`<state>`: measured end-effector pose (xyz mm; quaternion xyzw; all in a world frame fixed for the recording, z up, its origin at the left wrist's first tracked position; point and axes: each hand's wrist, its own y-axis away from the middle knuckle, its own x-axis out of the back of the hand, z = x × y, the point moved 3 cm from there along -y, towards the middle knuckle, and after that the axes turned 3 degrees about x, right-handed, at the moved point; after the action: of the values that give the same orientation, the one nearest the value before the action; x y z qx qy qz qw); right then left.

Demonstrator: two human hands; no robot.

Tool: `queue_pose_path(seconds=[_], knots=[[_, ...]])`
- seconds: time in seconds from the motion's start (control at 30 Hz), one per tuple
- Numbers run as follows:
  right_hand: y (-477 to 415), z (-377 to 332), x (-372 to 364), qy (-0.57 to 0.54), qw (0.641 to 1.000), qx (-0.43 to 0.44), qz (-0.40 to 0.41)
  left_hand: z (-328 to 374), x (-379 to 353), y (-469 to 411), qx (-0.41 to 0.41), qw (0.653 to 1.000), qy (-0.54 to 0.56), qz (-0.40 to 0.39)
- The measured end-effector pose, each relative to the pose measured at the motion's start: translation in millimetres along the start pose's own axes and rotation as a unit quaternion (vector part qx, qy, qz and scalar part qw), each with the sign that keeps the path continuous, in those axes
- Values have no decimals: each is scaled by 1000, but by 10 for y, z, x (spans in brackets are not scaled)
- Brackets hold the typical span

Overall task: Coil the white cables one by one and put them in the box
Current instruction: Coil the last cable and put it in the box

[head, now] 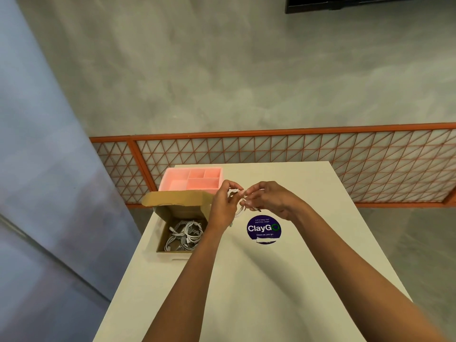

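Above the middle of the table, both my hands hold one white cable (238, 210) wound into a small coil. My left hand (223, 206) grips the coil from the left. My right hand (269, 198) pinches its upper end from the right. To the left stands an open cardboard box (161, 236), its lid flap raised at the back. Several coiled white cables (183, 234) lie inside the box.
A pink divided organiser tray (172, 180) stands behind the box at the table's far left. A round purple sticker (263, 229) sits on the white table (259, 280) below my hands. An orange mesh railing (296, 154) runs beyond the table's far edge.
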<state>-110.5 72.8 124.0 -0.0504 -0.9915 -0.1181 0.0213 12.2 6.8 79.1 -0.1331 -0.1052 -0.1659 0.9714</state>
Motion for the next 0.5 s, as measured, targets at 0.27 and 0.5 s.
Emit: queue_pose_path(seconds=[0.27, 0.5], knots=[[31, 5, 157, 16, 998, 50, -30, 80, 89, 19, 2, 999, 44, -29], [64, 17, 317, 90, 989, 110, -35, 145, 87, 114, 101, 979, 139, -109]])
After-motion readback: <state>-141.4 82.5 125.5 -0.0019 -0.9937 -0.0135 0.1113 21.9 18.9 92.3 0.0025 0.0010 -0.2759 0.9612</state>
